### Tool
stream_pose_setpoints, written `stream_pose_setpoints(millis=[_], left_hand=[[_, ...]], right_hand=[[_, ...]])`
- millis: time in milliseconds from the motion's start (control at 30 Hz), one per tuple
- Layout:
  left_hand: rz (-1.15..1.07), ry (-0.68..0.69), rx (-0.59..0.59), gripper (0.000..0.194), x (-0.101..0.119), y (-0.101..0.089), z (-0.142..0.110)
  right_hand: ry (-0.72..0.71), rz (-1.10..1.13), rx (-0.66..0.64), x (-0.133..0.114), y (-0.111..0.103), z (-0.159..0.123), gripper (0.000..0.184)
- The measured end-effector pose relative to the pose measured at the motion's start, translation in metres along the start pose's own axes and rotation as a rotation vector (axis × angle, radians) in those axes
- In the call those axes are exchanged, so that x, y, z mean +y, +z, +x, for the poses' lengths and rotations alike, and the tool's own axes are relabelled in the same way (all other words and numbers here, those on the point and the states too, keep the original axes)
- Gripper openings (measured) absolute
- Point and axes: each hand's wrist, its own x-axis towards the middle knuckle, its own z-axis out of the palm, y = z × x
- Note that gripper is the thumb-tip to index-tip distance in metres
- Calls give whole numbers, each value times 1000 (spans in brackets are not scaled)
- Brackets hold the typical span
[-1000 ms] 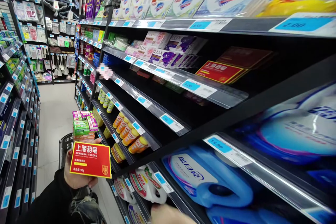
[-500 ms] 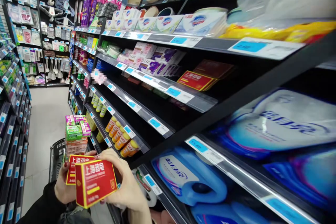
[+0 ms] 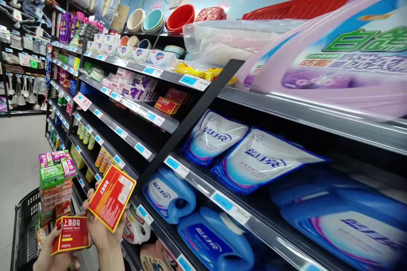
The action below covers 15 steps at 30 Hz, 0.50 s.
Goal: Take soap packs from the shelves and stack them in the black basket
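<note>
My left hand, low at the left, is closed around a red soap box with yellow edges, its printed front turned up. Just to the right, my right hand grips a second red soap box from behind and below. That box is tilted, held a little higher, and shows a face with small print and a pale label. The two boxes are apart, and some fingers are hidden behind them. More red boxes of the same look sit on a shelf ahead.
A black basket stands at the lower left, with a tall stack of wrapped bars in it. Along the right run shelves with blue detergent bottles, refill pouches and soap packs. The aisle floor lies beyond the basket.
The view has swung right. My right hand has turned its soap box to another face and moved it clear of the left one. Both hands still hold their boxes.
</note>
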Motion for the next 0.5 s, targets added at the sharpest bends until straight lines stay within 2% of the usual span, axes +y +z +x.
stream_pose_setpoints(millis=[67,167,267,433,500], left_hand=[[-39,6,-10,28,6,7,-4],[-91,25,-7,23,16,14,-8],[-98,26,18,23,22,17,-12],[-134,22,83,26,26,25,-17],[-165,20,95,36,26,29,-19]], right_hand=[[78,187,33,0,2,-1,71],[129,357,69,-5,6,-2,64],[24,378,74,-9,12,-2,64],[-158,286,88,-4,5,1,91],[-183,233,61,-1,-3,0,98]])
